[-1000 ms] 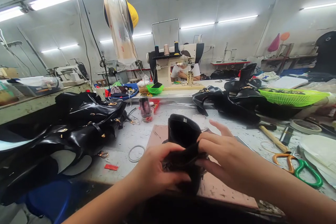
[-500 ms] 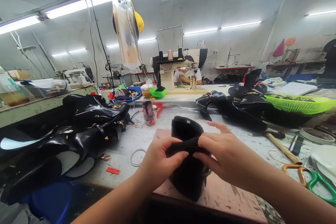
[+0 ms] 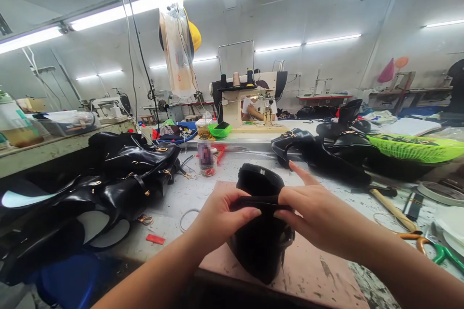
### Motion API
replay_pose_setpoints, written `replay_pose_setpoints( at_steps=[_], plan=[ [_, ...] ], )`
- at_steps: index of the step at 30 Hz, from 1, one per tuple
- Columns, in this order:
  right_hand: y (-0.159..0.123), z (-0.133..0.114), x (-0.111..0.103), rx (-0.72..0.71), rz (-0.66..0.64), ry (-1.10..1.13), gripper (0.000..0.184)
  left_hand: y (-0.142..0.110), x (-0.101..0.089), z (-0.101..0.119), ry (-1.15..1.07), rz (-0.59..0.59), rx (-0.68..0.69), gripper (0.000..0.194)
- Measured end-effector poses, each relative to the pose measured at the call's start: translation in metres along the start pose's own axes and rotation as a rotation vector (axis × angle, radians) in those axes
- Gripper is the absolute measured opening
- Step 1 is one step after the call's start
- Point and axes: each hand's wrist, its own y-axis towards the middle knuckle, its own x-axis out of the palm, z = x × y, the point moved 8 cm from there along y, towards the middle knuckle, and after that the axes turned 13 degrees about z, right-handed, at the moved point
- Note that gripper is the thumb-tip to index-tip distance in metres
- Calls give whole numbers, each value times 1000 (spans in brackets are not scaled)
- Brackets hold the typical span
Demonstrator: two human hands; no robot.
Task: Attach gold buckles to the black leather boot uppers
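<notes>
A black boot upper with a dull, fuzzy surface stands in front of me on a pinkish board. My left hand pinches its folded edge from the left, thumb on the near side. From the right, my right hand grips the same fold between thumb and fingers, with one finger raised away from it. A dark strip of the fold runs straight between the two hands. The fingertips behind the fold are hidden.
Shiny black boot uppers with gold buckles lie heaped at left, more boot uppers at back right. A hammer, scissors and a green basket are at right. Behind stands a sewing machine, with a person beyond it.
Both hands keep hold of the fold, which now looks straighter and flatter between them. My right hand has shifted slightly right. The view has moved a little.
</notes>
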Motion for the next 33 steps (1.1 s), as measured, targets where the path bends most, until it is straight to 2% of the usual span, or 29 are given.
replay_pose_setpoints(
  at_steps=[11, 17, 21, 23, 25, 26, 28, 31, 33],
  plan=[
    [2, -3, -7, 4, 44, 6, 21, 0, 0, -1, -18, 44, -15, 16],
    [1, -3, -5, 41, 8, 42, 19, -3, 1, -3, -94, 90, -48, 15],
    [-3, 0, -2, 72, -23, 97, 16, -8, 1, -12, -202, 138, -53, 17],
    [-5, 2, -1, 74, -28, 123, 14, -9, -1, -18, -283, 121, -62, 18],
    [-4, 2, -1, 69, -24, 136, 13, -9, -3, -20, -324, 43, -76, 17],
    [-3, 1, -2, 64, -19, 138, 13, -9, -5, -17, -298, -14, -61, 15],
    [1, -4, -1, 42, -10, 130, 16, -9, -12, -1, -130, -108, 63, 11],
    [9, -13, 0, 1, 6, 107, 19, -14, -20, 35, 307, -155, 356, 5],
    [13, -17, 0, -18, 25, 104, 20, -18, -18, 49, 559, -190, 485, 2]
  ],
)
